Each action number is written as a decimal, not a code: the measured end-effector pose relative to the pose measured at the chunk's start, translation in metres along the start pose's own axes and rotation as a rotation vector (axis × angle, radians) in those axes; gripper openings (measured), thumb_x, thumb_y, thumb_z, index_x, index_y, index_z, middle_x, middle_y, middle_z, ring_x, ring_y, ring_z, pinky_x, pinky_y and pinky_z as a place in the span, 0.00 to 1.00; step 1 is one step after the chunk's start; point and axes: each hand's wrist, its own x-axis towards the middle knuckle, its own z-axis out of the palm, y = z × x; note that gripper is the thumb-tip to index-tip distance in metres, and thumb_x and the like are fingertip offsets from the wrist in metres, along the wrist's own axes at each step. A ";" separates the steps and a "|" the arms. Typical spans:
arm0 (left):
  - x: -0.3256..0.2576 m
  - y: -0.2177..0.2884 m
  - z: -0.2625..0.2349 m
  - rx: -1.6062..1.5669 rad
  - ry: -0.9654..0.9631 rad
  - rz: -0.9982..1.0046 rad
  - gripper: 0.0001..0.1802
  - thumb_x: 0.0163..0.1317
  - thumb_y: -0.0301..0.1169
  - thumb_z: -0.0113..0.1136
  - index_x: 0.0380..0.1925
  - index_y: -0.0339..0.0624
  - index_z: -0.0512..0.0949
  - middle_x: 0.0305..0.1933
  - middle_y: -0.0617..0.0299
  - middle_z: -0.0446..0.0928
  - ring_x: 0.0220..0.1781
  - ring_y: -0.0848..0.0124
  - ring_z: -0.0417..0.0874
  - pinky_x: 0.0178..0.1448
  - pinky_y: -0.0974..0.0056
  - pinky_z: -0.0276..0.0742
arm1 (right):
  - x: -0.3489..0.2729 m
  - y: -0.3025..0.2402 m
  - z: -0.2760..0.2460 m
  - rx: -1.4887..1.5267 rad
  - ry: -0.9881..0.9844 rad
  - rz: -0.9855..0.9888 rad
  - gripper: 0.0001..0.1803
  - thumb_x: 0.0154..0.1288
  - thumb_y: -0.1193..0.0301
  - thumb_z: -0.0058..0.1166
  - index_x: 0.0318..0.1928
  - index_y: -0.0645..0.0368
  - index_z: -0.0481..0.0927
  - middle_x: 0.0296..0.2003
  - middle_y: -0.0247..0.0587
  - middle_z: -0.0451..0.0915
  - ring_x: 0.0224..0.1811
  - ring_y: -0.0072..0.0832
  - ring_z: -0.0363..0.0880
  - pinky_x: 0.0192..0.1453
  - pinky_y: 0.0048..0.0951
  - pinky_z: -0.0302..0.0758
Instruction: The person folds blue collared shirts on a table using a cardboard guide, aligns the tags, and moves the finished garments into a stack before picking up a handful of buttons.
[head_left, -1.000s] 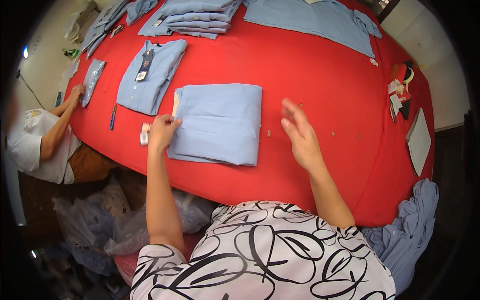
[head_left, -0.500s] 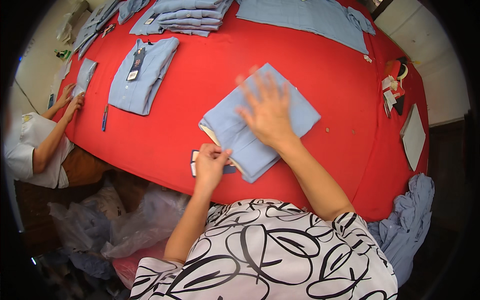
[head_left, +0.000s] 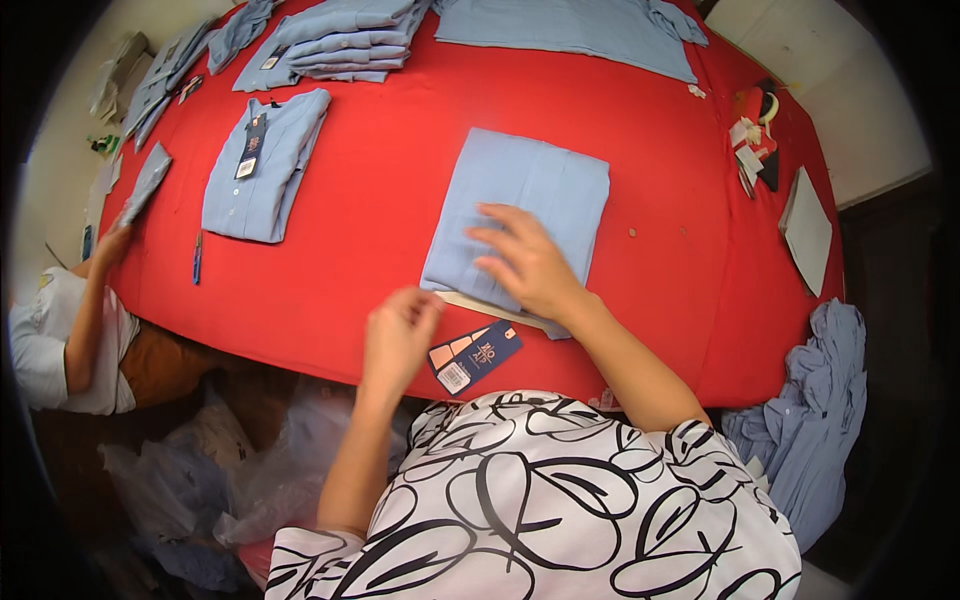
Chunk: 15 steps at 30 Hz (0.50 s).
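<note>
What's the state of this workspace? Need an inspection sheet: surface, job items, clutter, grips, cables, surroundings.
Surface: red-covered table.
Job items: folded blue garment, pale strip showing at its near edge; dark tag flat on the red, close to that edge.
Clutter: slim blue tool at left; paper scraps and white pad at right.
Grips: bare hands; left grip by the garment's near-left corner, blurred, hold unclear; right grip open over the garment.
Cables: thin dark line at far left, perhaps a cord; too small to tell.
Surroundings: co-worker and plastic bags at left; crumpled blue clothing at right.
</note>
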 end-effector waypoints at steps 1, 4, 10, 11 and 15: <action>0.010 0.002 -0.005 0.115 0.118 0.039 0.12 0.63 0.32 0.64 0.40 0.33 0.83 0.27 0.57 0.81 0.27 0.69 0.81 0.36 0.64 0.78 | -0.013 -0.008 -0.016 0.040 0.097 0.111 0.16 0.68 0.68 0.57 0.55 0.53 0.79 0.57 0.45 0.75 0.61 0.41 0.73 0.64 0.40 0.70; 0.029 -0.013 -0.006 0.007 0.063 0.081 0.15 0.61 0.32 0.66 0.43 0.31 0.81 0.32 0.57 0.81 0.30 0.71 0.79 0.38 0.65 0.77 | -0.067 -0.007 -0.040 0.043 0.213 0.521 0.10 0.67 0.72 0.58 0.47 0.61 0.78 0.36 0.40 0.78 0.34 0.26 0.79 0.36 0.27 0.77; 0.047 -0.034 0.003 -0.237 -0.224 -0.104 0.15 0.62 0.30 0.65 0.44 0.30 0.80 0.37 0.58 0.78 0.34 0.74 0.76 0.40 0.67 0.75 | -0.121 -0.029 -0.015 0.520 0.349 1.111 0.12 0.67 0.71 0.59 0.43 0.68 0.76 0.29 0.36 0.76 0.23 0.18 0.76 0.22 0.18 0.74; 0.047 -0.036 0.004 -0.272 -0.221 -0.053 0.14 0.63 0.30 0.64 0.43 0.30 0.80 0.37 0.58 0.77 0.33 0.73 0.76 0.39 0.67 0.74 | -0.123 -0.031 -0.005 0.560 0.417 1.121 0.12 0.67 0.71 0.59 0.43 0.68 0.76 0.29 0.36 0.76 0.23 0.18 0.76 0.22 0.18 0.74; 0.052 -0.029 -0.002 0.036 -0.225 0.103 0.11 0.63 0.29 0.64 0.34 0.28 0.79 0.36 0.58 0.76 0.33 0.70 0.76 0.39 0.65 0.74 | -0.120 -0.030 0.005 0.309 0.364 1.084 0.19 0.68 0.62 0.58 0.47 0.68 0.77 0.31 0.46 0.80 0.23 0.26 0.79 0.26 0.27 0.77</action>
